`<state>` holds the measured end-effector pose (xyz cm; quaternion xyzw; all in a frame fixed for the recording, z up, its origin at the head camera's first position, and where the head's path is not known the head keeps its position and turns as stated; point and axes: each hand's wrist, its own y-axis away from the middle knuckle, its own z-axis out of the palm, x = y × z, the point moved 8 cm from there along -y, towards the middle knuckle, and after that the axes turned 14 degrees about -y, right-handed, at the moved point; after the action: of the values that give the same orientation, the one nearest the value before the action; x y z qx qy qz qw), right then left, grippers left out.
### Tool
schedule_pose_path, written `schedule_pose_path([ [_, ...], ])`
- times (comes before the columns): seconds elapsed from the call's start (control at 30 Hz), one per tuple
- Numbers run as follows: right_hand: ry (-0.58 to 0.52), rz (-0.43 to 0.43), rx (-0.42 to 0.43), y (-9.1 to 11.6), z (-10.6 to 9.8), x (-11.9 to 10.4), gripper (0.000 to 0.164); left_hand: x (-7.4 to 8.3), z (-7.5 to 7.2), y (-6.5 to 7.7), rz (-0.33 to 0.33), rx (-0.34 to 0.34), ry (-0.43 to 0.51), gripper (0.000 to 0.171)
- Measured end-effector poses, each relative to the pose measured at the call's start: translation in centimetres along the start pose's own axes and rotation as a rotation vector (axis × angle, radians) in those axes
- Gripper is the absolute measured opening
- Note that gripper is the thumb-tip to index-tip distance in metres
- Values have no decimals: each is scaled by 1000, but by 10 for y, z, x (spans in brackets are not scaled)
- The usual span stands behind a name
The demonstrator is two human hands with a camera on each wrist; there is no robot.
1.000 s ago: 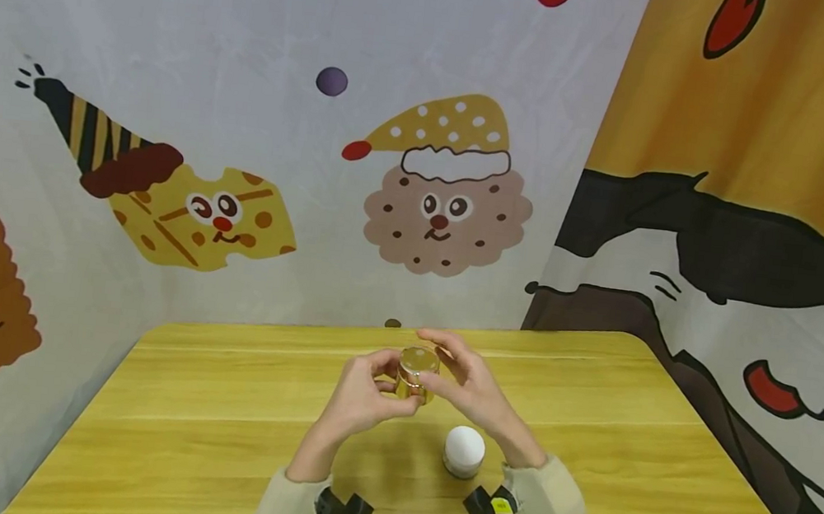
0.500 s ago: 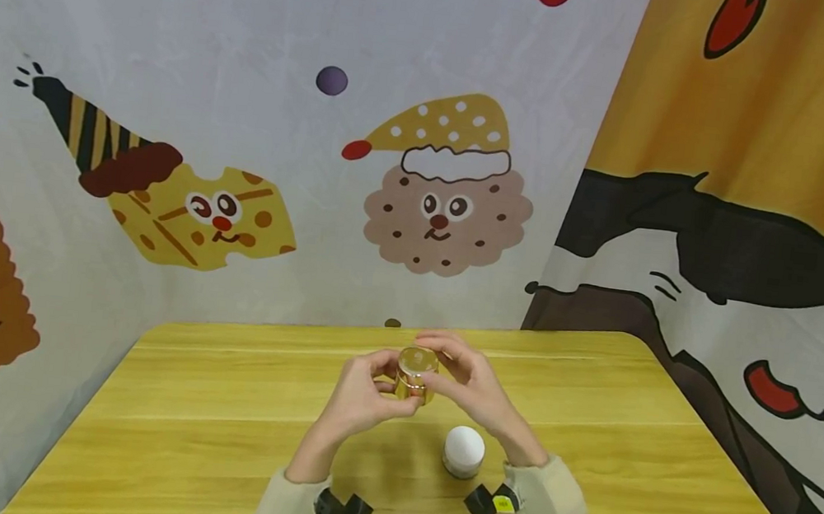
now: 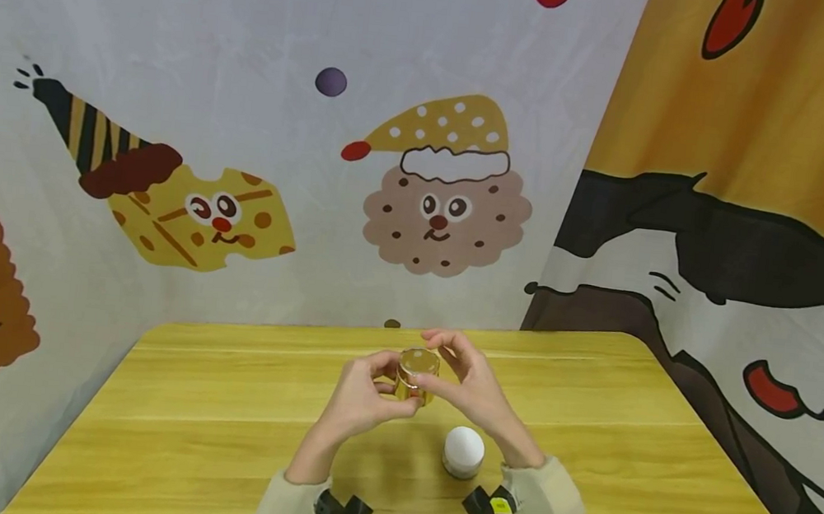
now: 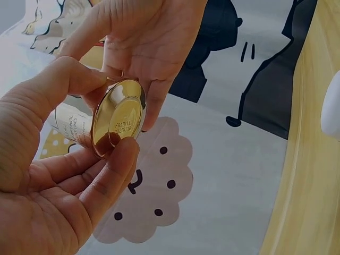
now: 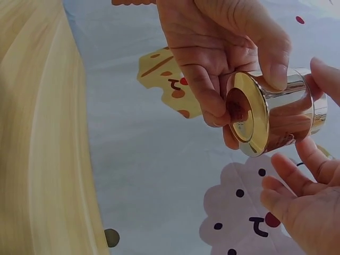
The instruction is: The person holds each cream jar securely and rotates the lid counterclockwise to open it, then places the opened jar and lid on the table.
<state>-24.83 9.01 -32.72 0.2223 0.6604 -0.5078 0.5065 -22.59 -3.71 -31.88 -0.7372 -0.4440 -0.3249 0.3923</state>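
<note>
A shiny gold cosmetic jar (image 3: 418, 363) is held up over the table between both hands. My left hand (image 3: 359, 398) grips its side, thumb and fingers around it. Printed digits show on its gold base (image 4: 126, 114) in the left wrist view, and small lettering including "RETINOL" on its side. My right hand (image 3: 470, 385) is at the jar's upper end; its thumb touches the jar, while the index finger is lifted off. The right wrist view shows the right hand's fingers (image 5: 305, 183) curled near that end, one fingertip at the jar's edge.
A small white-topped jar (image 3: 464, 451) stands on the wooden table (image 3: 201, 435), between the hands and the right sleeve (image 3: 548, 506). Black wrist cameras (image 3: 344, 512) sit on both cuffs. Behind the table hangs a cartoon-printed cloth (image 3: 273, 70).
My right hand's index finger has lifted away from the jar and its thumb has shifted slightly left across it. My left hand and the white-topped jar stay in place.
</note>
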Motion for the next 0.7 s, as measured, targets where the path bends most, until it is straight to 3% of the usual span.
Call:
schedule_pose_path([
  [0.27, -4, -33, -78, 1, 1, -1, 32, -2, 1, 0, 5, -13, 9, 31],
  [0.47, -79, -43, -134, 2, 5, -1, 38, -1, 2, 0, 13, -8, 11, 36],
  [0.63, -53, -33, -122, 3, 6, 1, 45, -4, 2, -1, 11, -3, 15, 35],
  [0.7, -34, -38, -109, 2, 5, 2, 46, -12, 4, -3, 7, 2, 15, 35],
])
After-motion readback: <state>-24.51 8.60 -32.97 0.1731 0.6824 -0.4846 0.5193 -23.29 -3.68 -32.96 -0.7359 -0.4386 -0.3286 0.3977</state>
